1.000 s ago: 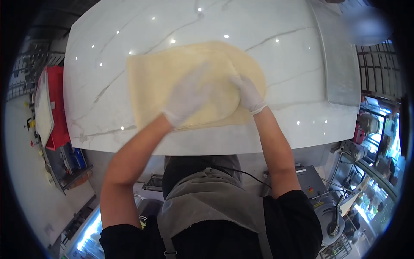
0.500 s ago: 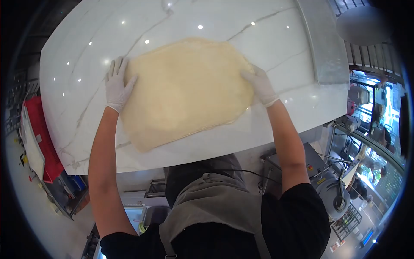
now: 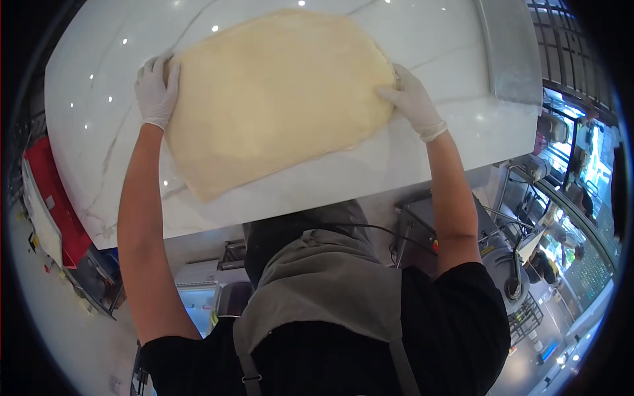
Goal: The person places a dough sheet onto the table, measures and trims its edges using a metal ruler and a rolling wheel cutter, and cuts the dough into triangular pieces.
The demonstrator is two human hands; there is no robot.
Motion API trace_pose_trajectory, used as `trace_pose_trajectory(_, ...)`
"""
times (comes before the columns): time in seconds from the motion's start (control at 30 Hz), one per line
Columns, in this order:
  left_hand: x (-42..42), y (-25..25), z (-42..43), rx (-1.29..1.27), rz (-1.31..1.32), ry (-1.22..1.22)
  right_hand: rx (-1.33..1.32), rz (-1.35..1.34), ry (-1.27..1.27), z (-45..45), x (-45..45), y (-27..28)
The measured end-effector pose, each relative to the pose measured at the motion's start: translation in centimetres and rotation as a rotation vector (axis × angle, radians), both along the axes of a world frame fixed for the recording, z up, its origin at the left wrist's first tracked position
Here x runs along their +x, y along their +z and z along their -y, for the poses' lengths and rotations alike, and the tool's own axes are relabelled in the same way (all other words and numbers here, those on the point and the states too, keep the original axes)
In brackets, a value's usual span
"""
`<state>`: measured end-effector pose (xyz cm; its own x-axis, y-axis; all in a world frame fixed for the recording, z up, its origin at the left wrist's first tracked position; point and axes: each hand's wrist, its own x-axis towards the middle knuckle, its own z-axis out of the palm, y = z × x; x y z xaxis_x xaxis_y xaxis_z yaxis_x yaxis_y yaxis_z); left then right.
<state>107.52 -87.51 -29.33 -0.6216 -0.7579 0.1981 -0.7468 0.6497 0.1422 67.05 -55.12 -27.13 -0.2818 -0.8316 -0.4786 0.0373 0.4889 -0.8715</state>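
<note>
Dough lay spread flat on the counter, touched at opposite edges, apparently so its soft width was evenly controlled. The right hand had its grip clamped on one edge; whether the left hand's was closed, I couldn't tell.

Red bin, blk cable, mtl sheet

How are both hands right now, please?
Left hand: at the edge of the dough; grip cannot be told.
Right hand: closed on the dough's opposite edge.
</note>
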Motion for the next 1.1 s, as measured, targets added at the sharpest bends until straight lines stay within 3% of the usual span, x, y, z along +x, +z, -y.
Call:
trace_pose_trajectory(0.17, 0.9, -0.4, -0.5, 0.024, 0.029, 0.033, 0.027, 0.010, -0.105, -0.9, 1.5, 1.1)
trace_pose_trajectory(0.23, 0.8, 0.3, -2.8, -0.093, -0.072, -0.077, -0.001, -0.019, -0.129, -1.5, 1.6, 0.7)
trace_pose_trajectory(0.37, 1.9, 1.7, -12.5, 0.137, 0.089, -0.082, -0.072, -0.047, -0.209, -2.2, 2.1, 0.0)
trace_pose_trajectory(0.47, 4.3, 3.2, -16.2, 0.159, 0.293, 0.063, -0.053, -0.038, -0.266, -2.3, 2.2, -0.8)
trace_pose_trajectory(0.5, 5.4, 2.0, -16.4, 0.176, 0.048, 0.199, -0.066, -0.022, -0.247, -1.8, 2.5, -0.1)
trace_pose_trajectory(0.57, 6.6, 0.8, -16.8, 0.199, -0.461, 0.448, 0.111, -0.450, -0.106, -1.1, 2.1, 1.7)
trace_pose_trajectory(0.6, 7.3, 1.0, -16.9, 0.190, -0.465, 0.461, 0.101, -0.452, -0.094, -0.7, 2.0, 1.5)
trace_pose_trajectory(0.7, 8.4, 2.6, -17.6, 0.909, -0.706, 0.847, 0.076, -0.744, -0.178, 0.1, 0.9, 0.5)
trace_pose_trajectory(0.83, 8.8, 3.5, -19.5, 1.191, -0.630, 0.764, 0.232, -0.618, 0.007, 1.9, -0.3, 0.0)
trace_pose_trajectory(1.0, 8.1, 3.1, -20.4, 1.026, -0.833, 0.651, 0.338, -0.476, 0.141, 3.4, 0.2, 1.2)
trace_pose_trajectory(1.1, 9.1, 3.1, -18.4, 1.340, -0.992, 0.454, 0.065, -0.271, 0.025, 2.3, 1.0, 1.1)
